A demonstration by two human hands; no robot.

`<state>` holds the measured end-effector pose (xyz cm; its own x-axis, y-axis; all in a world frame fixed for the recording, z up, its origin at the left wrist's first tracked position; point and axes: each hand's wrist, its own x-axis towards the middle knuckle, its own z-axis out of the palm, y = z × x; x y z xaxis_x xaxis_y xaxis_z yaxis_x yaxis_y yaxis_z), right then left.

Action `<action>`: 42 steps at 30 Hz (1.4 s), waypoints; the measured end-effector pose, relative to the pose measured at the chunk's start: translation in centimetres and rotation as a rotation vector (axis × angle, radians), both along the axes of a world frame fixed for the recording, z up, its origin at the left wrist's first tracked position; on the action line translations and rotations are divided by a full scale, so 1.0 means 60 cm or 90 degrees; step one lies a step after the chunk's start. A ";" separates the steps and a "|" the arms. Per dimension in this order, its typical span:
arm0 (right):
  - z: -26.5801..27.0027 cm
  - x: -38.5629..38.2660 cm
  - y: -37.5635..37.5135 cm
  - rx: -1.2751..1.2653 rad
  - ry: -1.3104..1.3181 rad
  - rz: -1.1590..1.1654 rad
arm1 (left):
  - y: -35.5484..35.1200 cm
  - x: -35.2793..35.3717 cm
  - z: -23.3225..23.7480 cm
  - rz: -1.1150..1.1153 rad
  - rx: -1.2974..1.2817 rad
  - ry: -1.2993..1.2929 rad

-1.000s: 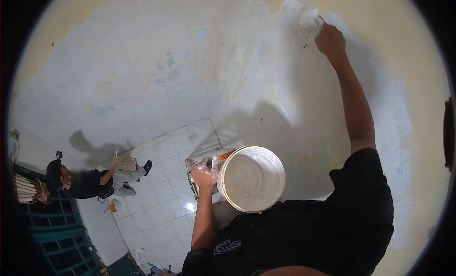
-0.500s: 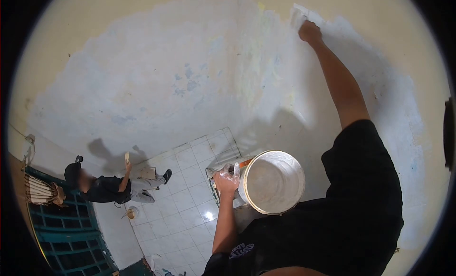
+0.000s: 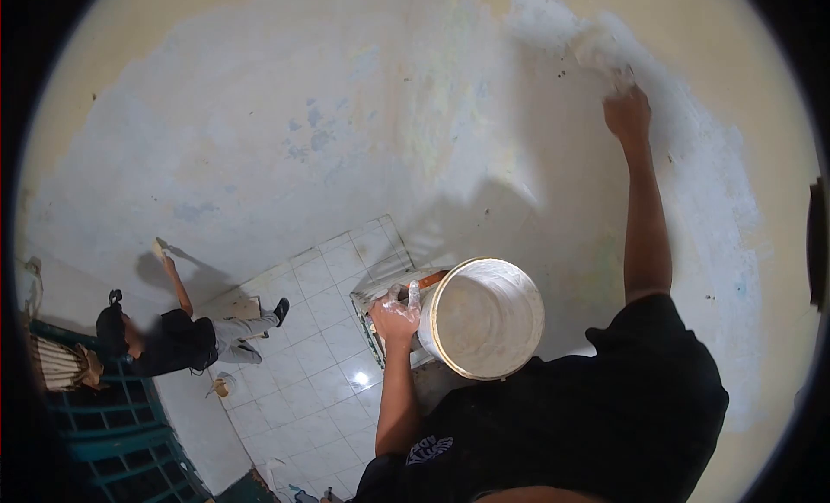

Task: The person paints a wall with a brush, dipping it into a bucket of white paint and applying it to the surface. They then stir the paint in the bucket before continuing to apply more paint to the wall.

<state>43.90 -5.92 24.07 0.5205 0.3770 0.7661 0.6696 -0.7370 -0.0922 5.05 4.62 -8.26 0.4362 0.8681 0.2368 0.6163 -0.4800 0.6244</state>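
Fingers of the right hand (image 3: 628,114) clench a tool (image 3: 603,55), the arm stretched straight up along the wall (image 3: 303,114). The tool's blade is a white blur, its shape hard to make out. The left hand (image 3: 395,311), in a clear glove, is bent in at chest height and grips the bucket (image 3: 484,321) by its rim. Far below, a co-worker (image 3: 173,339) reaches up to the wall.

Wears black short-sleeved T-shirt (image 3: 605,416); sleeves end above elbows. White lettered print (image 3: 430,449) on fabric, well below left hand (image 3: 396,313). Thin clear plastic glove (image 3: 385,302), white-smeared, covers left hand. Right hand (image 3: 628,114) bare.
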 end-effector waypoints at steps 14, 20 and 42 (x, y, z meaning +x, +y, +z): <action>0.041 0.030 0.022 -0.127 0.111 -0.138 | 0.002 -0.004 0.002 -0.024 -0.063 0.061; 0.062 0.030 -0.031 -0.094 0.038 -0.027 | 0.002 -0.005 0.008 -0.032 -0.087 0.062; 0.141 0.086 0.241 -0.326 0.003 -0.095 | -0.001 -0.002 -0.017 -0.008 0.004 -0.046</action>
<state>49.09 8.56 32.54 0.6001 0.6238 0.5007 0.5545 -0.7756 0.3016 4.95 4.54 -9.27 0.4278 0.8614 0.2737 0.5636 -0.4910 0.6643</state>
